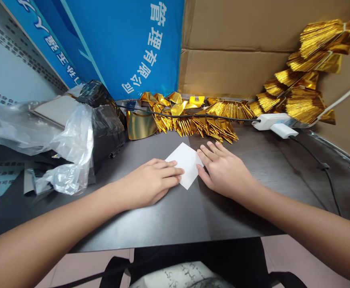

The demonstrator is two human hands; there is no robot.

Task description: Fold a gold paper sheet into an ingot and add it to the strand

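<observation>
A small white sheet of paper (pixel 187 160) lies flat on the dark desk, turned so one corner points toward me. My left hand (pixel 157 180) rests on its left side, fingers stretched over the paper with the tips near its middle. On the paper's right edge sits my right hand (pixel 220 166), palm down and fingers spread, the thumb and a fingertip touching the edge. Neither hand is closed round anything. Just behind the paper, a row of folded gold foil pieces (pixel 193 124) runs along the back of the desk.
Bundled gold foil fans (pixel 304 76) are stacked at the right, beside a white power strip (pixel 274 121) with black cables. Crumpled clear plastic (pixel 73 148) and a black-wrapped package (pixel 107 128) occupy the left. A blue printed panel (pixel 127 40) and cardboard (pixel 238 28) stand behind the desk (pixel 169 228).
</observation>
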